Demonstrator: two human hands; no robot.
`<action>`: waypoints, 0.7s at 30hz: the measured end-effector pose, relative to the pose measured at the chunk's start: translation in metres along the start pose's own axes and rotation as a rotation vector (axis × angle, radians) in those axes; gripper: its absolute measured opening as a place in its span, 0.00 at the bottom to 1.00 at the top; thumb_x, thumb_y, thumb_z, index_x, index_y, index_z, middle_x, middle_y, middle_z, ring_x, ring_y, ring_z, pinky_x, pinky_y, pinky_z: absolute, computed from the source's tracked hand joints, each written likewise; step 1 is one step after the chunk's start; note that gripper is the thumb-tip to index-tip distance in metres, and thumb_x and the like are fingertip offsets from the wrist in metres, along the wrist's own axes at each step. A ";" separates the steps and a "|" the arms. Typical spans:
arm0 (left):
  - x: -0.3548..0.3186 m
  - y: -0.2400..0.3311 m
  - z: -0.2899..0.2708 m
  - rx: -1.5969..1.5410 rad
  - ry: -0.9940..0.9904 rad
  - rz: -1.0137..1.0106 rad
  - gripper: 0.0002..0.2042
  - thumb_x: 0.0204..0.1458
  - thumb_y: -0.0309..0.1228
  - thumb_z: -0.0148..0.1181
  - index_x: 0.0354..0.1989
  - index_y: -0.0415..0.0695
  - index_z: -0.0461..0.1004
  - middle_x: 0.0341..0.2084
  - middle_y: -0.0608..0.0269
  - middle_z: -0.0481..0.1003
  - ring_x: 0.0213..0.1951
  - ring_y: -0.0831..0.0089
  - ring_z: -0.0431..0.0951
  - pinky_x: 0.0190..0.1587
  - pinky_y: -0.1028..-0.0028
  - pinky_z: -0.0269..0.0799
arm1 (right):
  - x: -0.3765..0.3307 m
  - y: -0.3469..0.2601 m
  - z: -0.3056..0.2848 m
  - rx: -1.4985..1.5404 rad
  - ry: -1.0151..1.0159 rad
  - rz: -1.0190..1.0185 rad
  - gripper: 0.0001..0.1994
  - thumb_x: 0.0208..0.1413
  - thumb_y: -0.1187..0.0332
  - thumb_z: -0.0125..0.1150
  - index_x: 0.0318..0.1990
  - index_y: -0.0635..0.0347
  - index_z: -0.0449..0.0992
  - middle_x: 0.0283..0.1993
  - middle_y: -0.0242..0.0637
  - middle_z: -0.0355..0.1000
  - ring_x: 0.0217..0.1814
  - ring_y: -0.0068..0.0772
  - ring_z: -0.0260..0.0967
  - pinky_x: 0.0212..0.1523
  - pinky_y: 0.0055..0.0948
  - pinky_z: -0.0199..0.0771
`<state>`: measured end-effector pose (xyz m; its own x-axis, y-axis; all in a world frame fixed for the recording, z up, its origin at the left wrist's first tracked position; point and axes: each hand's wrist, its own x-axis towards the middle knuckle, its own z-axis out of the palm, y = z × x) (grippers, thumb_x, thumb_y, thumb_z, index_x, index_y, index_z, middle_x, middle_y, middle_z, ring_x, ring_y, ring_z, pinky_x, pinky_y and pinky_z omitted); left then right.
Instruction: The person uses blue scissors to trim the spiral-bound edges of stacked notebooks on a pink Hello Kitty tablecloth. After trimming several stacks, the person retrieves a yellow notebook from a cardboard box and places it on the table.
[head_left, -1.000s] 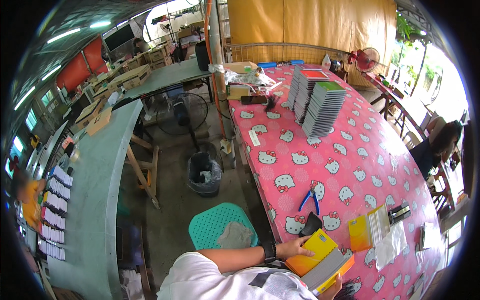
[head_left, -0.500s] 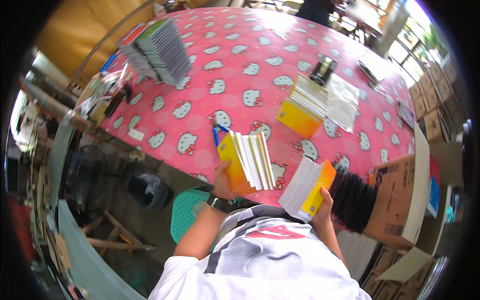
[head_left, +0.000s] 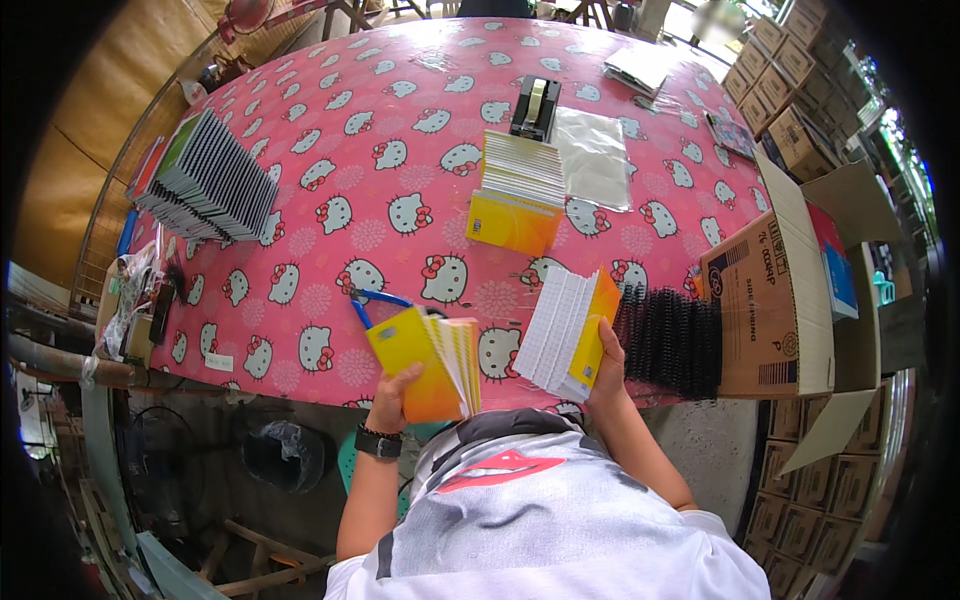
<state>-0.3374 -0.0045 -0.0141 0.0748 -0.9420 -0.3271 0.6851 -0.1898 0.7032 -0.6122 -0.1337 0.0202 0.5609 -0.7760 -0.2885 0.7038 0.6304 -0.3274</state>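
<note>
My left hand [head_left: 393,397] is closed on a fanned bundle of yellow-orange notebooks [head_left: 408,350], its thumb lying on the top cover. A second bundle of notebooks [head_left: 562,328], spread with white page edges showing and a yellow-orange cover at its right, is gripped by my right hand [head_left: 608,362]. Both bundles are over the near table edge, apart from each other. Blue-handled pliers [head_left: 384,298] lie just beyond the left bundle. Farther off, a row of similar yellow notebooks [head_left: 510,222] rests on the table. Black spiral coils [head_left: 665,345] sit right of my right hand.
The pink cat-patterned tabletop [head_left: 330,255] carries a tall stack of spiral-bound notebooks [head_left: 207,178] at left, a black tape dispenser [head_left: 535,108] and a whitish sheet [head_left: 592,158]. An open cardboard box [head_left: 757,310] stands at right. Below the left edge is a dark, bag-lined bin [head_left: 285,455].
The whole view has turned, so table things appear farther left. My left hand's bundle has come nearer my body and is less widely fanned. Both hands keep their hold.
</note>
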 end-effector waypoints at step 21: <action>0.065 0.052 0.080 1.595 -0.363 0.217 0.33 0.43 0.39 0.66 0.56 0.36 0.63 0.52 0.46 0.68 0.51 0.56 0.70 0.53 0.68 0.65 | -0.020 -0.020 0.009 0.000 0.041 -0.319 0.29 0.60 0.50 0.43 0.62 0.61 0.58 0.57 0.48 0.65 0.57 0.45 0.66 0.58 0.44 0.65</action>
<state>-0.3550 -0.0973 0.0516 -0.2566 -0.9550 -0.1485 -0.7212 0.0869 0.6872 -0.6334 -0.1311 0.0401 0.2938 -0.9332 -0.2072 0.8415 0.3553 -0.4070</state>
